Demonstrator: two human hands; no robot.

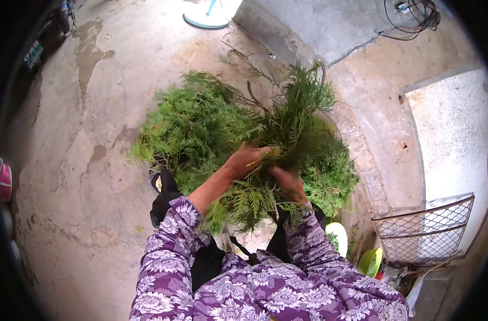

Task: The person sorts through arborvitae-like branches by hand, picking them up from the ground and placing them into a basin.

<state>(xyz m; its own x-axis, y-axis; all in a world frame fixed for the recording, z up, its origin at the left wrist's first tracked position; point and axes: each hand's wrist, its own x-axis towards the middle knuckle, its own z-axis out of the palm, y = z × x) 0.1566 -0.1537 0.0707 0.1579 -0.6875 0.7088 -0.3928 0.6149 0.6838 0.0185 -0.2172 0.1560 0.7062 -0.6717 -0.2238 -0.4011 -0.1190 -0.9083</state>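
Both hands are in the middle of the head view, in among green, flat-leaved evergreen sprigs. My left hand (248,159) is closed around a leafy evergreen branch (303,101), which points away from me. Just to the right and a little nearer, my right hand (288,181) is wrapped about the lower part of the same foliage. Its fingertips are partly hidden by leaves and blurred. Loose sprigs (249,200) hang below my hands, over my lap. A large heap of cut evergreen branches (193,115) lies on the floor in front, spreading to both sides.
At my right stand a white bowl (337,238) and a yellow-green basin (369,261) with green bits inside. A rusty mesh frame (423,232) leans by the wall. A round stand base (206,20) is on the concrete floor ahead; a coiled cable (415,21) lies far right.
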